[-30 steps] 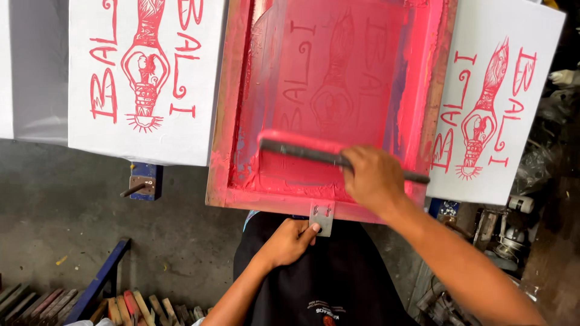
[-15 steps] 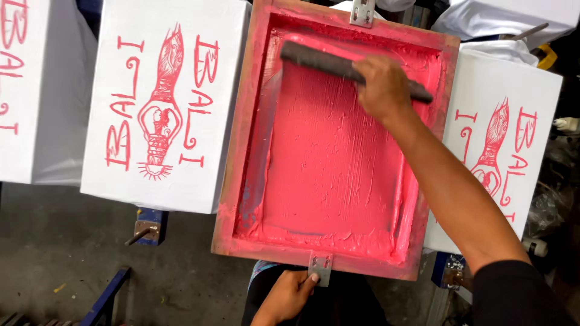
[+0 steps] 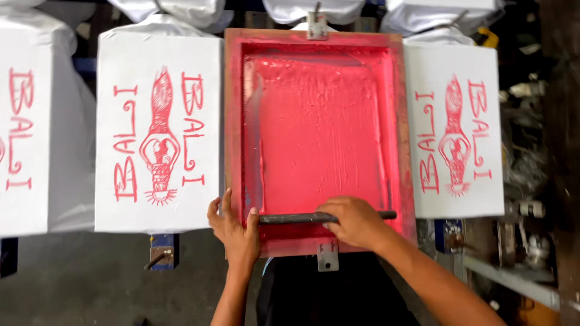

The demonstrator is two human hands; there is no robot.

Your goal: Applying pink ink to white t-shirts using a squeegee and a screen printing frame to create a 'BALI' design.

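R hand wrapped round dark squeegee, which lies crosswise at near end of red-inked screen frame. L hand grips frame's near-left corner, thumb on inner edge, touching squeegee tip. White printed shirts w/ red design on boards either side: left, right.

dark squeegee lies flat & crosswise at the near end of the screen frame, blade in wet pink-red ink. frame is a wooden rectangle w/ ink smeared over the whole mesh, lying flat, metal bracket at near & far edges.
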